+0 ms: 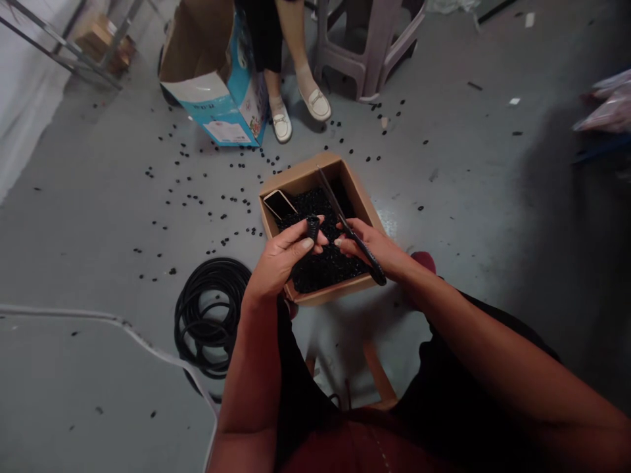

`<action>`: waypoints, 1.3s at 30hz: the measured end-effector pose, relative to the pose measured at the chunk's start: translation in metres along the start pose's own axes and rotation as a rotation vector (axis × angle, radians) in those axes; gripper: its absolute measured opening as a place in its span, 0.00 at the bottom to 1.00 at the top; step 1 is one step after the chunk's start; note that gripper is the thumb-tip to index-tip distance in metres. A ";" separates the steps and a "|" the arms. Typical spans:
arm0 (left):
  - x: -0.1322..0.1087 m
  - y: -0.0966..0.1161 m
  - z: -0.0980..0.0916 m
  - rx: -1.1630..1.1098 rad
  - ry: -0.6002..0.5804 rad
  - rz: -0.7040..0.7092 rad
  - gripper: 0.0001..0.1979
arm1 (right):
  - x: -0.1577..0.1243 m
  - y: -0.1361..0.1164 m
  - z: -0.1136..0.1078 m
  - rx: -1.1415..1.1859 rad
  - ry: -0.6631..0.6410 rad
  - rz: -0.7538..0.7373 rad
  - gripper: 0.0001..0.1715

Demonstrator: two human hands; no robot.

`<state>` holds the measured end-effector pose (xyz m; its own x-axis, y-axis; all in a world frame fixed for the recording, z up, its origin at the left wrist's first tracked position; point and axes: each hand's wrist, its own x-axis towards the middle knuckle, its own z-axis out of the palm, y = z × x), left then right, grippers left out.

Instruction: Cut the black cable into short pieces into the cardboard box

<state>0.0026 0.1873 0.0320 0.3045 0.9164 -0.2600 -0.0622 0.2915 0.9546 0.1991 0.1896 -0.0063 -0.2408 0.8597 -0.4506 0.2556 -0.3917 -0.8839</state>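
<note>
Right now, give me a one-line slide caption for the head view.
Left hand holds a black corrugated tube, right hand black scissors, above a cardboard box of black pieces.

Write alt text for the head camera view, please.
Seen from above, the left hand grips a short ribbed black tube piece while the right hand holds black-handled scissors over a cardboard box of black pieces, with a phone inside. A coil of black tubing lies on the grey floor, near another person's white loafers.
</note>
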 end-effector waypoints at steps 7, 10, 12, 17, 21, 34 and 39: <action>0.004 -0.001 0.006 -0.002 -0.034 0.006 0.18 | 0.002 0.005 0.002 -0.054 -0.016 -0.041 0.23; 0.007 -0.004 0.009 -0.030 -0.019 0.023 0.18 | 0.002 0.006 0.002 -0.049 -0.024 -0.025 0.23; 0.008 -0.006 0.009 -0.046 -0.003 0.015 0.18 | 0.002 0.006 0.002 -0.042 -0.026 -0.021 0.23; 0.011 -0.006 0.010 -0.085 0.061 -0.001 0.17 | 0.002 0.008 0.001 -0.105 -0.005 -0.030 0.25; 0.015 -0.007 0.011 -0.111 0.086 0.025 0.15 | 0.002 0.010 0.001 -0.141 -0.006 -0.045 0.24; 0.020 -0.014 0.014 -0.037 0.219 0.059 0.13 | 0.001 0.010 0.000 -0.179 0.001 -0.057 0.24; 0.020 -0.016 0.012 0.219 0.211 0.016 0.16 | -0.002 0.010 0.001 -0.142 -0.004 -0.082 0.26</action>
<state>0.0215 0.1977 0.0131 0.0998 0.9638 -0.2473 0.1482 0.2313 0.9615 0.2015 0.1839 -0.0144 -0.2701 0.8853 -0.3784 0.3648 -0.2697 -0.8912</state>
